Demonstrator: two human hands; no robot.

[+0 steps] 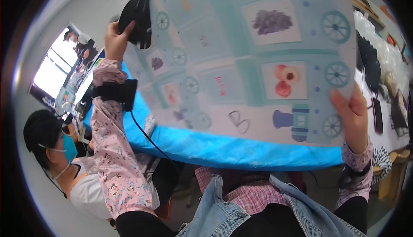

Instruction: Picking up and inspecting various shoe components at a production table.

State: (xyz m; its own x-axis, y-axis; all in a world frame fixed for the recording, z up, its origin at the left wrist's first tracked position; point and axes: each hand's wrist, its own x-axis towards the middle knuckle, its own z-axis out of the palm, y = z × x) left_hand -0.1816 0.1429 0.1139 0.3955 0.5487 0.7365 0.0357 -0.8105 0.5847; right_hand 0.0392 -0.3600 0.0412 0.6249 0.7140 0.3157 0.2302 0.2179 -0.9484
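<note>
A large translucent printed sheet [245, 86] is held up in front of me, filling the upper middle of the head view. Its print has pale green train-like blocks with wheels, grapes and peaches, and there is a hand-drawn mark near the lower edge. At the sheet's upper left, my left hand [115, 43] is closed on a flat black piece with one curved side [138, 21]; whether these fingers also grip the sheet cannot be made out. My right hand [355, 116] pinches the sheet's lower right edge, thumb on the printed face.
Below the sheet lies a table with a bright blue cover [241, 148]. A masked person [56, 151] sits close on my left. To the right, a white table [387, 131] holds a dark phone-like object [377, 115] and clear plastic wrapping [383, 47]. A black cable [148, 136] hangs from my left wrist strap.
</note>
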